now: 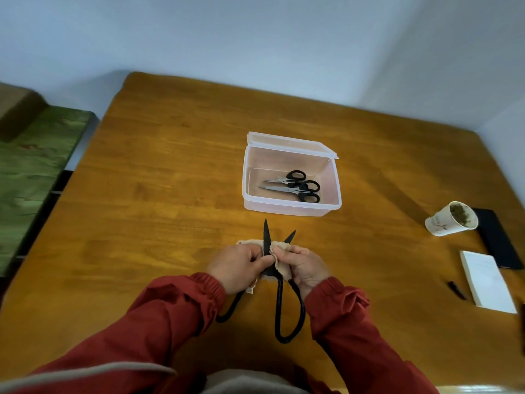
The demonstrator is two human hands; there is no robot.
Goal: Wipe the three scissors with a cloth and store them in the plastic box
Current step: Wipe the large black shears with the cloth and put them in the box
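View: head camera, looking down at a wooden table (pixel 170 172).
Step in hand: wiping the third pair, by my reading, since two small black-handled scissors (pixel 295 186) already lie in the plastic box (pixel 336 177).
Task's thing: large black iron scissors (pixel 279 297), blades spread in a V and pointing at the box, handle loops toward the person.
Cloth: beige cloth (pixel 279 247) bunched round the blades near the pivot; both tips bare.
Left hand (pixel 237 265): fingers curled, pinching cloth against the left blade. One handle loop shows below the wrist.
Right hand (pixel 305 267): fingers curled, gripping the cloth fold at the pivot. Whether it also touches metal, cannot tell.
Doing it well: draw the cloth from pivot toward tip, fingers on the flats and off the edge. One hand should steady the scissors while the other wipes. Do each blade in turn, then the bare tips.
Box: lid open and tipped back; stands just beyond the blade tips.
Also there: paper cup (pixel 451 218), white notepad (pixel 488 280) and dark flat object (pixel 497 237), all far right.
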